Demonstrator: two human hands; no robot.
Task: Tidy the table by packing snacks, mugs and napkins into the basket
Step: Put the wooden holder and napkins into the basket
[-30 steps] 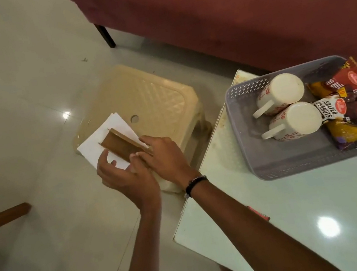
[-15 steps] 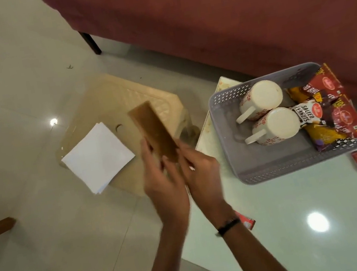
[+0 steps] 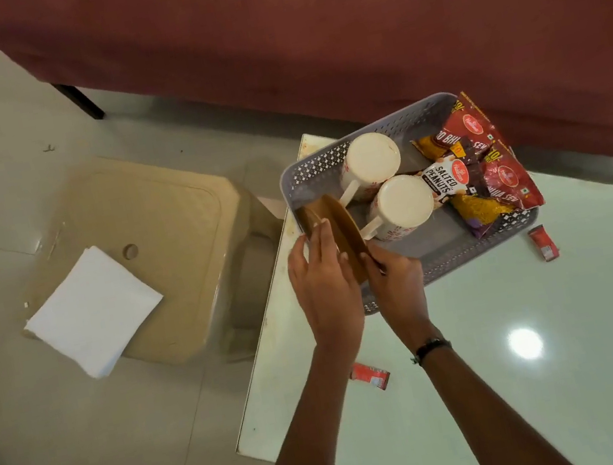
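Note:
A grey perforated basket (image 3: 446,257) stands on the pale table (image 3: 527,378). Two white mugs (image 3: 373,160) (image 3: 401,202) lie on their sides inside it, beside several snack packets (image 3: 489,163) at its right end. Both hands hold a flat brown wooden holder (image 3: 340,226) on edge over the basket's left end. My left hand (image 3: 323,290) grips its left face and my right hand (image 3: 395,282) grips its near edge. A stack of white napkins (image 3: 93,311) lies on the beige stool (image 3: 157,234) to the left.
Two small red sachets lie on the table, one (image 3: 543,243) right of the basket, one (image 3: 370,375) near the table's left edge. A maroon sofa (image 3: 341,21) runs along the back. Tiled floor surrounds the stool.
Both hands lifted the brown holder off the napkins on the stool and carried it right, over the basket's left end. The napkins stayed on the stool.

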